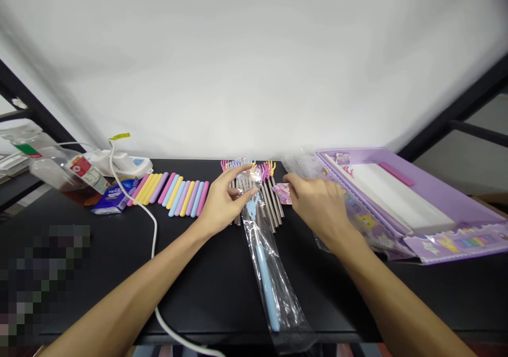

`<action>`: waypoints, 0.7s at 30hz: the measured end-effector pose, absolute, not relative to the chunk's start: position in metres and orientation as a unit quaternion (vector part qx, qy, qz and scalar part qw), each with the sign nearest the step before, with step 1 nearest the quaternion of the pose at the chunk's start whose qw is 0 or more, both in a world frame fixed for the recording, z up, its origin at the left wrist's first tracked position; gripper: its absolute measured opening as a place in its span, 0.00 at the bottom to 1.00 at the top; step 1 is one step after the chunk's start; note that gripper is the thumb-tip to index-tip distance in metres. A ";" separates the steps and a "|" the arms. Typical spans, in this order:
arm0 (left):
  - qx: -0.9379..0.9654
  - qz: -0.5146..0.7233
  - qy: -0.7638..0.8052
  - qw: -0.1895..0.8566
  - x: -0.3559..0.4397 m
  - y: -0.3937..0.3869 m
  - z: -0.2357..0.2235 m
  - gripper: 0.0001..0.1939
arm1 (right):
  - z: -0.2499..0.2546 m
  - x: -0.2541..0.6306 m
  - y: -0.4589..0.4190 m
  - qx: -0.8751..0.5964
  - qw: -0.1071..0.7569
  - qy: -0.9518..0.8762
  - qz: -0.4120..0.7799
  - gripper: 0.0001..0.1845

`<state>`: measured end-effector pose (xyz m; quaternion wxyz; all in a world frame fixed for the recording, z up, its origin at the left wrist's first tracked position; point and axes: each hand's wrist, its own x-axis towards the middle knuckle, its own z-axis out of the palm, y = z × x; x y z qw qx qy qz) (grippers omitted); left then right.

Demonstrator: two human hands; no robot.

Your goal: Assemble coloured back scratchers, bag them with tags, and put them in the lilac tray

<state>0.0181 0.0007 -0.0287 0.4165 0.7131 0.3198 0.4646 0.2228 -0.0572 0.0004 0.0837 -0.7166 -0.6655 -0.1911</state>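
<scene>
A clear plastic sleeve point(278, 288) lies on the black table point(206, 272), holding a blue-handled back scratcher point(266, 277). My left hand point(224, 201) rests at the sleeve's top end, fingers spread and touching the plastic. Behind it lies a row of metal scratchers with coloured claw heads point(257, 179). My right hand point(317, 203) is knuckles-up just right of them, its fingertips pinching a small pink printed card point(282, 193).
A row of pastel handle grips point(174, 192) lies at the left. Further left are a tissue pack point(113, 197), a plastic bottle point(51, 169) and a white power strip point(123, 162) with its cord point(153, 230). A purple box point(400, 198) sits at right.
</scene>
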 end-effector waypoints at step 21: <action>0.695 0.439 0.333 0.462 0.017 -0.003 -0.022 0.39 | 0.017 0.220 -0.054 -0.432 0.581 -0.624 0.294 0.08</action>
